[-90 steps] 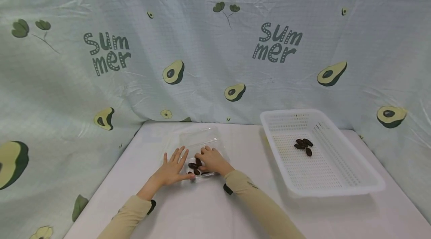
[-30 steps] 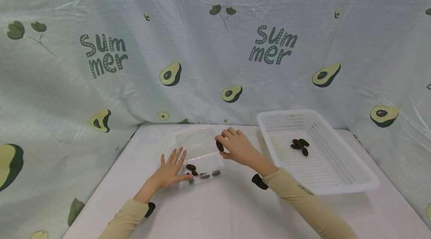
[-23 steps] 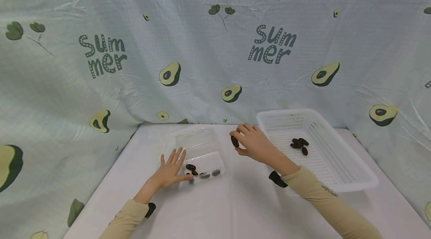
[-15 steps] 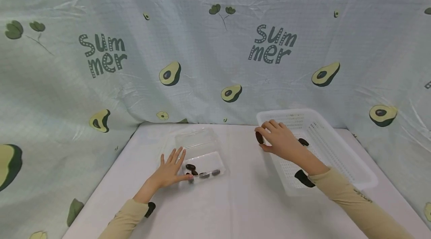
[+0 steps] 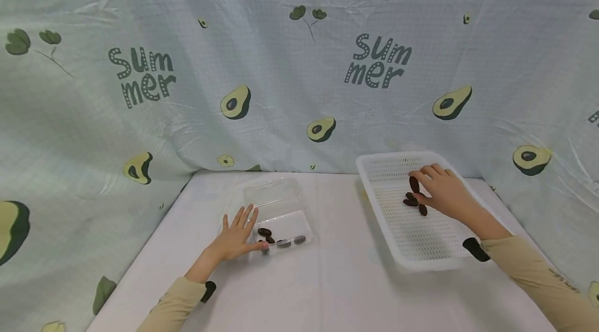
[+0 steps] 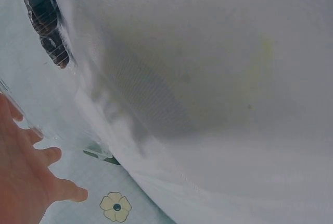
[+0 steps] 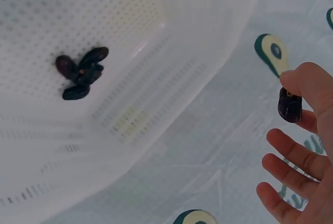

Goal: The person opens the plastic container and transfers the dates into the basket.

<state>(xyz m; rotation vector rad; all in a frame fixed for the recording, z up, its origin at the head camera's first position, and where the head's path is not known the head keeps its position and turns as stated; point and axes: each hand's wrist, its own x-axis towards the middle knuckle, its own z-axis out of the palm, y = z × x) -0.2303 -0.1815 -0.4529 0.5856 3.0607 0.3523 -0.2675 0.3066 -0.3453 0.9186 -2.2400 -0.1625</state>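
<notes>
My left hand (image 5: 234, 241) lies with fingers spread at the left side of a clear plastic box (image 5: 292, 224), thumb touching its front corner. Several dark brown dates (image 5: 264, 231) lie in the front of that box, and its hinged lid (image 5: 271, 194) is folded back. Between thumb and index finger, my right hand (image 5: 444, 194) pinches one dark oval date (image 7: 289, 105), its other fingers loosely spread in the right wrist view. That hand is over the white perforated basket (image 5: 435, 241). Beneath it, several dates (image 7: 78, 75) lie clustered on the basket floor, partly hidden by the hand in the head view.
A white cloth covers the table (image 5: 299, 290). Behind and at the sides hangs a pale curtain (image 5: 281, 62) printed with avocados and lettering. The basket stands at the table's right, with a stretch of cloth between it and the clear box.
My right hand reached into the clear box, pinched a date, lifted it out and carried it right until over the basket. My left hand has stayed at the clear box.
</notes>
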